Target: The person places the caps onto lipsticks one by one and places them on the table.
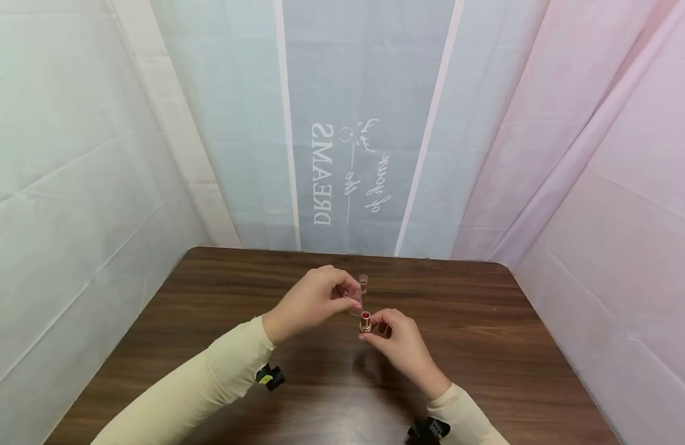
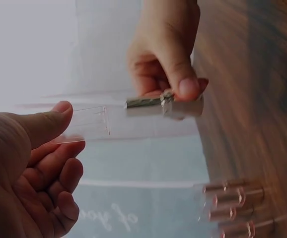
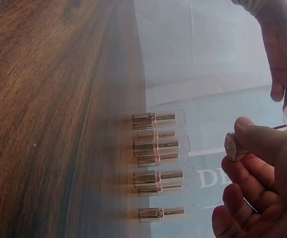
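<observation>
In the head view, my left hand (image 1: 314,300) pinches a clear plastic cap (image 1: 356,305) between thumb and fingers. My right hand (image 1: 406,349) grips a gold lipstick tube (image 1: 365,324) near its base; red shows at the top. The cap is held just above and behind the tube. A gap between the cap's end (image 2: 96,121) and the tube (image 2: 146,105) appears in the left wrist view. From the right wrist, thumb and fingers hold the tube's round base (image 3: 231,147), while the palm hides part of the tube.
Several gold lipstick tubes (image 3: 156,146) with clear caps stand on the wooden table (image 1: 475,321). They are mostly hidden behind my left hand in the head view, where one capped tube (image 1: 363,283) shows. A printed curtain (image 1: 370,74) hangs beyond the table's far edge.
</observation>
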